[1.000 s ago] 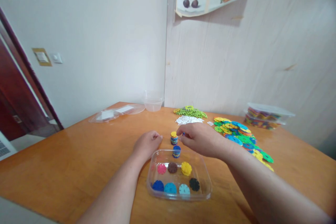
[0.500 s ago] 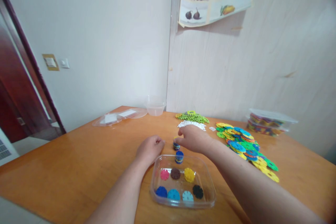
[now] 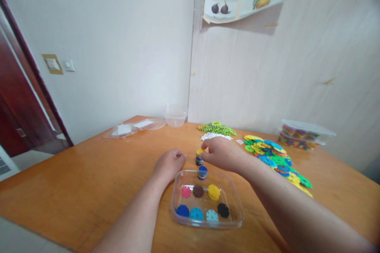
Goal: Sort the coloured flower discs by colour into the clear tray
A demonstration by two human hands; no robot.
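My right hand [image 3: 221,152] is at a short stack of notched plastic discs [image 3: 199,161]. Its thumb and forefinger close on the right edge of the yellow disc [image 3: 200,152] at the top; the other fingers are hidden behind the hand. My left hand [image 3: 170,163] rests on the table to the left of the stack, fingers curled in, with nothing visible in them. A second small stack with a blue top [image 3: 202,172] stands just nearer. In front lies a clear plastic tub [image 3: 237,221] with single discs of several colours, among them a pink disc [image 3: 186,191] and a black disc [image 3: 223,210].
Large coloured discs [image 3: 279,160] lie heaped at the right. Behind them stand lidded boxes [image 3: 305,134]. Green pieces [image 3: 218,128] and small white cards [image 3: 215,136] lie at the back, near a clear bowl [image 3: 175,118] and clear lids [image 3: 124,129].
My right hand has shifted slightly right, so more of the yellow disc atop the stack shows. My left hand stays at its place. The view has tilted down slightly.
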